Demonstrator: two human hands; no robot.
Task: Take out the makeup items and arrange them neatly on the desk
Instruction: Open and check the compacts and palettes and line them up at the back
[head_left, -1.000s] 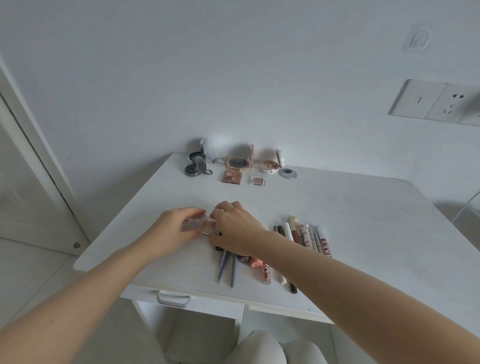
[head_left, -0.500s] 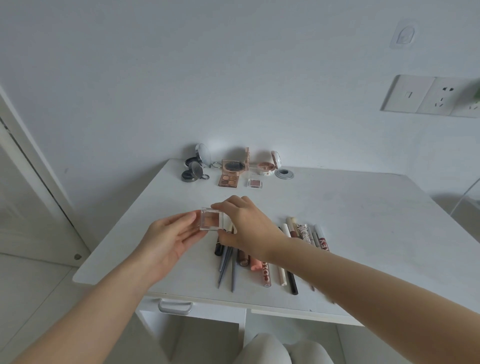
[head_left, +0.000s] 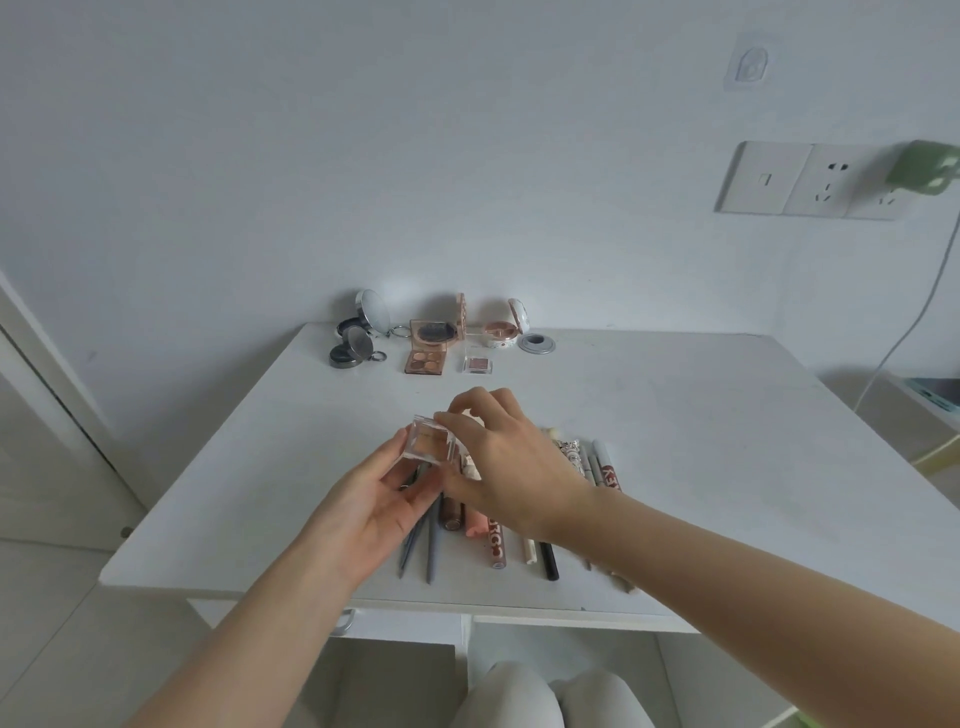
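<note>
Two hands, left (head_left: 374, 499) and right (head_left: 506, 467), pinch a clear case (head_left: 430, 439) (peach powder inside).

Held above the desk (head_left: 701, 467) near its front middle: a small square case (head_left: 430, 439), pinched between the left hand (head_left: 374, 499) on its left and the right hand (head_left: 506, 467) on its right. Directly beneath and to the right of the hands, lying side by side on the desk: a row of pens and tubes (head_left: 519, 530), ends toward the front edge. Along the back edge by the wall, left to right: two round tins (head_left: 350, 351), an open palette (head_left: 428, 349), another small square case (head_left: 478, 364) before an open round compact (head_left: 503, 334), and a flat disc (head_left: 537, 343).
</note>
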